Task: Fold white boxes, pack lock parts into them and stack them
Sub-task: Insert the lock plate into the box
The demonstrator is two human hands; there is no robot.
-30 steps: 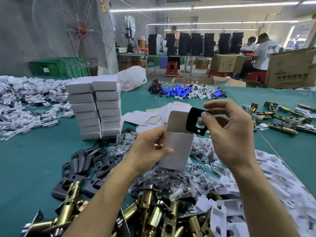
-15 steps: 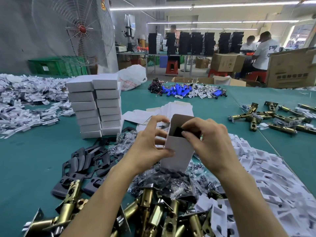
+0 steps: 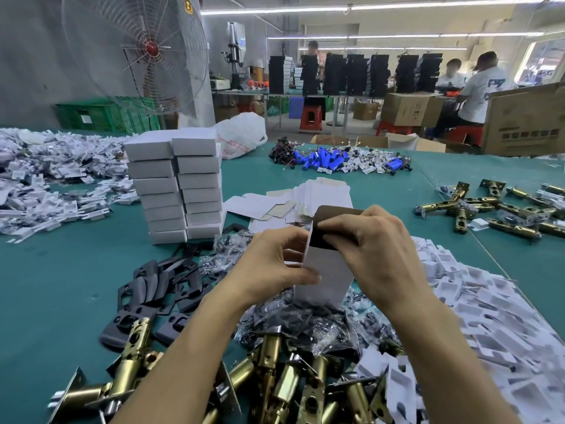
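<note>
Fingers of left hand and right hand pinch upright white cardboard box, brown-lined flap raised.

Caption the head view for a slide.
Left hand holds a white box; right hand presses a black plate into its open top.

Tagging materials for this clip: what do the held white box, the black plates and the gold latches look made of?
White box: thin paperboard, matte white outside, brown inside its flap. Black plates: likely metal, matte black coating; flat with stamped holes. Gold latches: metal, shiny brass-coloured finish, bright glints.
</note>
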